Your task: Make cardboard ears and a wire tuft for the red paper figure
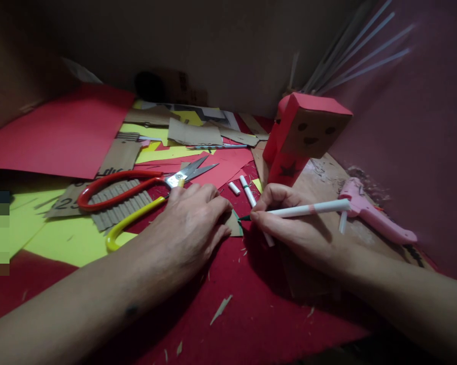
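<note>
A white felt-tip pen (300,210) is pinched in my right hand (289,218), its dark green tip touching a small cardboard piece (236,225) with a green mark along its edge. My left hand (196,215), fingers curled, holds that piece down on the dark red surface and hides much of it. Beside the left hand lie large scissors (175,180), blades parted, with one red and one yellow handle. Another white pen (247,191) with a green band lies partly behind my right hand, and a short white cap (234,188) is close to it.
A red-and-cardboard box figure (315,126) stands behind my right hand. To the right lies a pink glue gun (376,215). Red paper (61,132), yellow paper (72,241), cardboard strips (194,133) and a pencil (220,147) spread across the back and left. Walls enclose the far side.
</note>
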A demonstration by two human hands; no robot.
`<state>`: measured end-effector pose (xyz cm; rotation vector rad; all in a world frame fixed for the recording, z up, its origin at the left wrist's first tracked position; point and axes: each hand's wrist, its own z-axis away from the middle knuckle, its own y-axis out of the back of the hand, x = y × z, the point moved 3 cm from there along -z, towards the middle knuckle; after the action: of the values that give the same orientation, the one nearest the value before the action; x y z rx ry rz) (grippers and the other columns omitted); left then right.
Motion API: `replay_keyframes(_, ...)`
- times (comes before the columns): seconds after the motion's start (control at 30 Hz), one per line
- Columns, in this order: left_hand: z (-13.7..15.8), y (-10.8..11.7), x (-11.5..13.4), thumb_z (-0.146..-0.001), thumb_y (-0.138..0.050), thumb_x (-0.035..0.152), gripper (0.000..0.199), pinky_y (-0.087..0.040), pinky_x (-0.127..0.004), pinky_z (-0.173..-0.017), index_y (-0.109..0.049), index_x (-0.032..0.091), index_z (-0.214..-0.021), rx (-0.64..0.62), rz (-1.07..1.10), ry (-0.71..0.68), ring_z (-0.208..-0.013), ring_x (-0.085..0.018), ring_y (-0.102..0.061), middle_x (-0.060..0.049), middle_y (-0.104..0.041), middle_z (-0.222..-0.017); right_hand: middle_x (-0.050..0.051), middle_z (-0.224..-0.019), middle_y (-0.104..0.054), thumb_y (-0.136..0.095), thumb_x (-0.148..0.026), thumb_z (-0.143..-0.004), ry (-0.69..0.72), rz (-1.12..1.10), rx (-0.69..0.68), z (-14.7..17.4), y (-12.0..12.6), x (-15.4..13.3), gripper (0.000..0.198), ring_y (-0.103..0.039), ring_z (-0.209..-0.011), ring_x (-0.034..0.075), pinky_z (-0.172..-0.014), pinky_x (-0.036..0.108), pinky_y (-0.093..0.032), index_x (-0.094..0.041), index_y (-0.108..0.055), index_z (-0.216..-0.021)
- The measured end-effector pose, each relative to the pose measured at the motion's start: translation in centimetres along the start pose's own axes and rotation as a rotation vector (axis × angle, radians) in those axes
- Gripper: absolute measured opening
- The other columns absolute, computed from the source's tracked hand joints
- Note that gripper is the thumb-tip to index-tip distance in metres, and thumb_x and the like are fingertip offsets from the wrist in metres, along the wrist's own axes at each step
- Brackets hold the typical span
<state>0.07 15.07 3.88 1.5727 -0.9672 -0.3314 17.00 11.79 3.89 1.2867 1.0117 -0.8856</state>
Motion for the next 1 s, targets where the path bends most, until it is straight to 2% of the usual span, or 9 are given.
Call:
replay_keyframes(0.33, 0.0, 0.02, -0.13, -0.088, -0.048, 0.025, 0.016, -0.037, -0.045, -0.079, -0.063, 0.019, -0.088, -0.001, 0.01, -0.012, -0.079, -0.022, -0.047, -0.004, -0.053, -0.086, -0.007, -0.06, -0.052, -0.061, -0.019, -0.082, 0.1, 0.049, 0.021, -0.44, -0.26, 0.86, 0.008, -0.046, -0.049, 0.006, -0.046, 0.018, -0.034, -0.02, -0.055, -0.077)
replay_keyframes(0.57, -0.03, -0.02, -0.15, -0.086, -0.049, 0.024, 0.015, -0.037, -0.048, -0.082, -0.063, 0.018, -0.088, -0.02, -0.001, 0.01, -0.081, -0.023, -0.047, -0.005, -0.053, -0.087, -0.006, -0.055, -0.054, -0.06, -0.012, -0.079, -0.003, 0.001, 0.005, -0.01, 0.13, 0.03, 0.012, -0.049, -0.049, 0.007, -0.041, 0.017, -0.034, -0.02, -0.054, -0.072)
replay_keyframes(0.73, -0.06, -0.05, -0.1, -0.086, -0.05, 0.025, 0.012, -0.038, -0.048, -0.084, -0.06, 0.019, -0.09, -0.013, -0.001, 0.008, -0.081, -0.023, -0.047, -0.005, -0.054, -0.087, -0.007, -0.057, -0.055, -0.06, -0.012, -0.08, 0.031, -0.035, 0.018, -0.14, 0.0, 0.09, 0.011, -0.049, -0.049, 0.006, -0.043, 0.016, -0.034, -0.02, -0.054, -0.074)
replay_keyframes(1.0, -0.06, 0.16, -0.05, -0.079, -0.053, 0.021, 0.013, -0.04, -0.044, -0.083, -0.051, 0.02, -0.092, 0.03, 0.016, 0.099, -0.078, -0.021, -0.051, -0.003, -0.058, -0.083, -0.007, -0.054, -0.054, -0.06, -0.015, -0.082, 0.024, -0.078, 0.004, -0.19, -0.16, 0.33, 0.011, -0.049, -0.048, 0.008, -0.041, 0.018, -0.034, -0.021, -0.053, -0.076)
